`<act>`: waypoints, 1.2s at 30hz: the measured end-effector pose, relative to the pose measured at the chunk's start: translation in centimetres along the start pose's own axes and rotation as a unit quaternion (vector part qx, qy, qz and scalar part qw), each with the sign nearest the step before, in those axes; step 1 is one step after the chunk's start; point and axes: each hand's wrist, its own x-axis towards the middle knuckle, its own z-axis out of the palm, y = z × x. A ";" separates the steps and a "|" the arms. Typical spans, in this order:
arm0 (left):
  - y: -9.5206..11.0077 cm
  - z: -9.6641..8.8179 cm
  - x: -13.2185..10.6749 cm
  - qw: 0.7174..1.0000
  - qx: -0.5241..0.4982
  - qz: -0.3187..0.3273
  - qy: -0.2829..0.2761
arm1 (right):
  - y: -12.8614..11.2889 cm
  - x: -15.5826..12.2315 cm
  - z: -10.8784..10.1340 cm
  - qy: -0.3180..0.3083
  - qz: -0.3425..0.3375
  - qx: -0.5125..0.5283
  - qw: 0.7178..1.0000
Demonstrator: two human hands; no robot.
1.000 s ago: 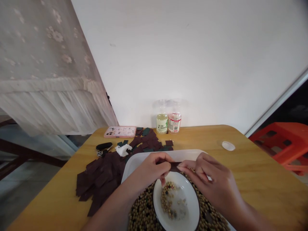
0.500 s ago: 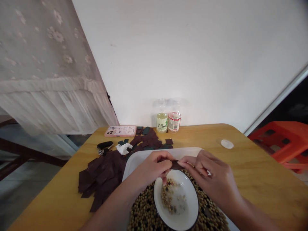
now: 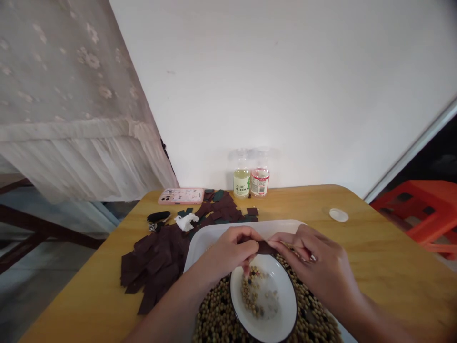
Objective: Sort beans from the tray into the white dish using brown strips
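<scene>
Both my hands meet over the far rim of a white bowl (image 3: 283, 312) with a dark edge. Between them a small dark brown piece (image 3: 266, 248), sandpaper by its look, is stretched. My left hand (image 3: 240, 247) pinches its left end between thumb and bent forefinger. At the other end, my right hand (image 3: 314, 252) pinches it, its other fingers curled around something small and pale. Whether a bead lies inside the piece is hidden. Several tan beads (image 3: 253, 290) sit in cloudy liquid in the bowl. Under it, many brownish beads (image 3: 216, 309) fill a white tray (image 3: 200, 238).
Left of the tray lies a pile of dark brown pieces (image 3: 160, 257), with crumpled tissue (image 3: 186, 221), keys (image 3: 159, 218) and a pink-cased phone (image 3: 181, 196) behind. Two bottles (image 3: 242, 183) stand against the wall. A clear lid (image 3: 338, 215) lies right; an orange stool (image 3: 421, 209) is beyond the table.
The whole view has shifted slightly. My fingers have turned the dark brown piece a little; both hands keep their pinch on it, in nearly the same place.
</scene>
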 end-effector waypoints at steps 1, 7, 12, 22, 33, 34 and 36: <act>0.0 0.0 0.0 1.000 0.003 -0.002 0.001 | 0.0 0.0 0.0 0.000 0.001 -0.001 1.000; 0.0 0.0 -0.1 1.000 0.004 0.004 -0.011 | -0.1 -0.1 -0.1 -0.022 0.008 -0.005 1.000; -0.2 -0.2 0.0 1.000 -0.004 0.007 -0.008 | -0.1 -0.2 -0.1 -0.010 0.012 0.008 1.000; 0.0 -0.3 -0.1 1.000 -0.002 -0.002 0.004 | 0.0 -0.1 0.0 -0.015 0.032 0.026 0.999; -0.3 -0.2 0.1 0.999 -0.012 -0.004 0.041 | 0.2 0.0 0.1 -0.004 0.033 0.036 0.999; -0.4 -0.3 0.1 0.999 -0.011 -0.005 0.039 | 0.1 0.0 0.1 -0.006 0.034 0.040 0.999; -0.4 -0.3 0.1 0.999 -0.014 -0.001 0.040 | 0.0 0.0 0.1 -0.006 0.027 0.039 0.999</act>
